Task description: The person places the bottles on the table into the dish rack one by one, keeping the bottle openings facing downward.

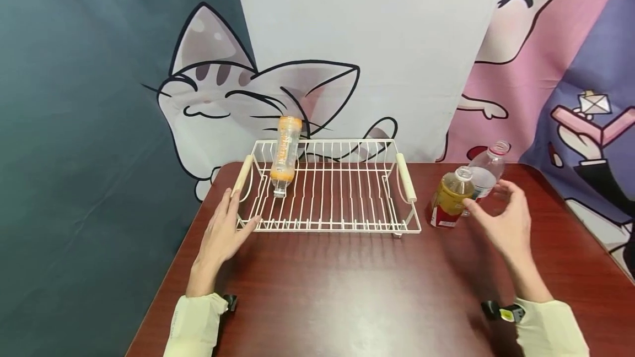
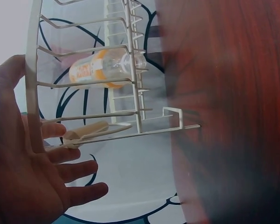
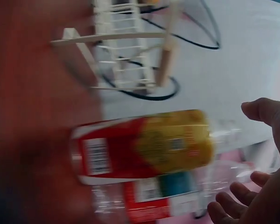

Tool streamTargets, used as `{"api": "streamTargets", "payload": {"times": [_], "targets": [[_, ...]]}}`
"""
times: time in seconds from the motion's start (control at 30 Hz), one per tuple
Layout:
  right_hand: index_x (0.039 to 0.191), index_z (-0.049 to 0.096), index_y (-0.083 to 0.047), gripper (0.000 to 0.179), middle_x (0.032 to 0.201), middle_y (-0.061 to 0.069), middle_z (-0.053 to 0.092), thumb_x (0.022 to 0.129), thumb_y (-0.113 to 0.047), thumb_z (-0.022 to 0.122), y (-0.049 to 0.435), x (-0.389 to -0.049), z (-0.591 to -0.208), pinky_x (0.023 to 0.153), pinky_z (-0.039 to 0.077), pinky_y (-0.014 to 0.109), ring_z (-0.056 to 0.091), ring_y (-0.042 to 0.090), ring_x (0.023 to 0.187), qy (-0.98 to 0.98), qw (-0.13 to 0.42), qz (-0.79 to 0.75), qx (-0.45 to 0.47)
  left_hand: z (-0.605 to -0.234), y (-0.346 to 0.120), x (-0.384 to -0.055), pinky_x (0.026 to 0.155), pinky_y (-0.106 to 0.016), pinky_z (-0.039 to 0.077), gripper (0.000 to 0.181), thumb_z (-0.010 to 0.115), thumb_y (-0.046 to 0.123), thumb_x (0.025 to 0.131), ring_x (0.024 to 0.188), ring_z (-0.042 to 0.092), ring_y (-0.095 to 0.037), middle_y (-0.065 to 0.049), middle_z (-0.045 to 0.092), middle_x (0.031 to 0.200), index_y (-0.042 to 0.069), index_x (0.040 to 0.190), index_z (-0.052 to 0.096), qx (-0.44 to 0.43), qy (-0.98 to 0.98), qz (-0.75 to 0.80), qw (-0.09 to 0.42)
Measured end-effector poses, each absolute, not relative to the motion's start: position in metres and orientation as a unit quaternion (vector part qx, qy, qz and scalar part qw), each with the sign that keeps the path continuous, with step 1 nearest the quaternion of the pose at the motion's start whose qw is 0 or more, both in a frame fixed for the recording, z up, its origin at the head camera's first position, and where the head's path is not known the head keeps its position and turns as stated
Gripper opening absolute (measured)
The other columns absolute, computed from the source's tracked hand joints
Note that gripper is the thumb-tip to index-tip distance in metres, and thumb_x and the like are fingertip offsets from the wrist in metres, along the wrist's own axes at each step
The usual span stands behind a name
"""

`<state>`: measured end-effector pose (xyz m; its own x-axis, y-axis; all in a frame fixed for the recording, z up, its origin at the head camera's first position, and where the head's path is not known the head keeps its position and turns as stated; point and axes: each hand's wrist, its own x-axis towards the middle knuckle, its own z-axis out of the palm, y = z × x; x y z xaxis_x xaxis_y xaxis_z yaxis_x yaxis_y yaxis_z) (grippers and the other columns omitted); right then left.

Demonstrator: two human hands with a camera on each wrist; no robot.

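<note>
My left hand [image 1: 221, 234] rests at the front left corner of a white wire dish rack [image 1: 327, 230], thumb by the front rail and fingers spread near the left wooden handle [image 1: 243, 172]. Inside the rack a clear plastic bottle with an orange label [image 1: 286, 150] stands tilted, its narrow neck downward. At the right, my right hand [image 1: 508, 225] holds its thumb and fingers apart around two upright plastic bottles. The nearer bottle has a yellow and red label [image 3: 177, 144]. Partly behind it is a clear bottle with a pinkish-red rim [image 1: 488, 167].
The rack and bottles stand on a dark red-brown table [image 1: 327, 291]. Behind it hangs a backdrop [image 1: 387, 32] printed with cartoon cats. A second wooden handle [image 1: 405, 178] sits on the rack's right side, left of the two bottles.
</note>
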<state>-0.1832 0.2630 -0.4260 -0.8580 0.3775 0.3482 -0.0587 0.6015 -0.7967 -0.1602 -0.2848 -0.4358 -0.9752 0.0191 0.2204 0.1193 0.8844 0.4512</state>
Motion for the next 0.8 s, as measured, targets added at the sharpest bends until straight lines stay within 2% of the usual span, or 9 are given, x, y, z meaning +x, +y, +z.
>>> {"api": "streamTargets", "payload": {"times": [0.07,0.17,0.37,0.6,0.8], "targets": [[0.143,0.04,-0.001,0.08,0.13,0.022,0.05,0.08,-0.024,0.082,0.258,-0.185,-0.437,0.097,0.036,0.038,0.047,0.035,0.121,-0.864,0.241,0.435,-0.083,-0.433,-0.286,-0.161,0.108,-0.065,0.026,0.088,0.06,0.051,0.093,0.143,0.021,-0.044,-0.023,0.013,0.161,0.002,0.156,0.023,-0.038,-0.965,-0.232,0.114],[0.143,0.038,0.001,0.083,0.13,0.025,0.047,0.079,-0.025,0.082,0.252,-0.189,-0.449,0.099,0.035,0.053,0.045,0.039,0.122,-0.865,0.233,0.439,-0.077,-0.428,-0.284,-0.161,0.108,-0.065,0.024,0.086,0.062,0.049,0.093,0.143,0.022,-0.045,-0.024,0.015,0.16,0.0,0.154,0.026,-0.046,-0.965,-0.223,0.129],[0.143,0.035,0.002,0.088,0.128,0.028,0.044,0.076,-0.026,0.084,0.247,-0.199,-0.466,0.095,0.036,0.056,0.044,0.043,0.117,-0.869,0.229,0.432,-0.072,-0.421,-0.274,-0.163,0.111,-0.063,0.02,0.086,0.065,0.045,0.091,0.143,0.021,-0.047,-0.029,0.018,0.158,-0.005,0.151,0.031,-0.071,-0.965,-0.198,0.159],[0.142,0.037,0.0,0.085,0.127,0.026,0.045,0.076,-0.027,0.084,0.243,-0.202,-0.472,0.095,0.037,0.056,0.045,0.042,0.117,-0.87,0.236,0.424,-0.085,-0.419,-0.254,-0.165,0.109,-0.063,0.024,0.087,0.069,0.044,0.086,0.14,0.025,-0.048,-0.03,0.026,0.154,-0.006,0.148,0.035,-0.107,-0.96,-0.177,0.19],[0.144,0.035,-0.006,0.087,0.13,0.025,0.045,0.078,-0.034,0.083,0.237,-0.206,-0.479,0.096,0.039,0.059,0.046,0.042,0.119,-0.871,0.231,0.42,-0.106,-0.42,-0.232,-0.166,0.111,-0.061,0.023,0.087,0.068,0.048,0.085,0.14,0.027,-0.046,-0.028,0.025,0.155,-0.003,0.148,0.037,-0.134,-0.959,-0.166,0.188]]}}
